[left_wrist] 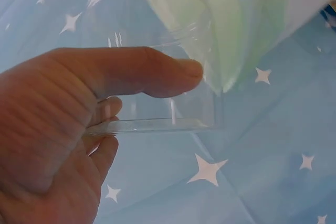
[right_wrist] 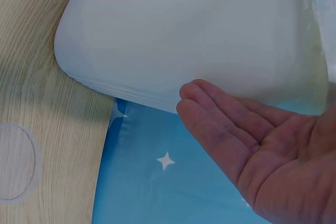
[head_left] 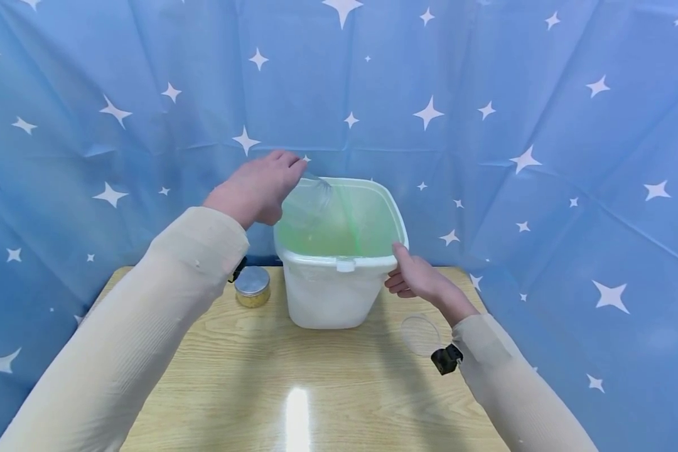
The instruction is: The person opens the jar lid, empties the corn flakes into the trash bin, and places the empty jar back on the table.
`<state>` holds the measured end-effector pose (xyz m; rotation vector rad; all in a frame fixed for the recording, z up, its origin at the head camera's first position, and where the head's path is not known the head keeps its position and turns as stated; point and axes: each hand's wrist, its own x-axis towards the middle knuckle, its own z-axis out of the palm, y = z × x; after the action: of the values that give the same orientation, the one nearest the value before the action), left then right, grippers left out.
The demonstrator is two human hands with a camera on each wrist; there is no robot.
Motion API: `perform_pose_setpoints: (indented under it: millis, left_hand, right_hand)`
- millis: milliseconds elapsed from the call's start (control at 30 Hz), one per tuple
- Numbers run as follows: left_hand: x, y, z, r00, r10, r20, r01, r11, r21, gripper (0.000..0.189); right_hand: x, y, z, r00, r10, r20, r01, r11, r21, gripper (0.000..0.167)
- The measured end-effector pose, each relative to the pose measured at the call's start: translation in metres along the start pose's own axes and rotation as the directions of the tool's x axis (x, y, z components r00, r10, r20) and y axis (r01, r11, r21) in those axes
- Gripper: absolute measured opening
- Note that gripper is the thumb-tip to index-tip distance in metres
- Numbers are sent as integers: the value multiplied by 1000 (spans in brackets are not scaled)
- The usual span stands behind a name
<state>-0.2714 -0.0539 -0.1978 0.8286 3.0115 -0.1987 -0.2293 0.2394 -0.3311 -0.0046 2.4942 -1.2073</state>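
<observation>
In my left hand [head_left: 262, 188] I hold a clear jar [head_left: 316, 191], tilted over the left side of a white bin [head_left: 330, 295]. The left wrist view shows my thumb lying along the see-through wall of this jar [left_wrist: 157, 111], with fingers behind it and its ringed mouth toward the bin's pale green inside. My right hand [head_left: 420, 276] is at the bin's right rim, thumb on the edge and the other fingers below it, outside. Seen from the right wrist, the fingers [right_wrist: 215, 119] lie against the bin's side wall [right_wrist: 184, 35], while the thumb is hidden.
A small jar [head_left: 252, 287] with a silver lid and yellow contents stands left of the bin. Right of it, a clear round disc [head_left: 420, 334] lies on the wooden table [head_left: 248, 389]. A blue star-patterned curtain [head_left: 486, 75] hangs behind and at both sides.
</observation>
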Motion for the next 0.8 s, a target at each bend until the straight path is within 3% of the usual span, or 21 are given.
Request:
perform_pose_setpoints:
  millis: [367,800]
  left_hand:
    - [1,1,-1,1000,8,4,-8,1000,-7,88]
    - [-5,-11,3,999,-18,-29,15,994,-105,94]
  right_hand:
    - [0,0,0,1000,1,-7,-1,1000,1,92]
    - [0,1,1,1000,5,-11,-5,1000,-1,90]
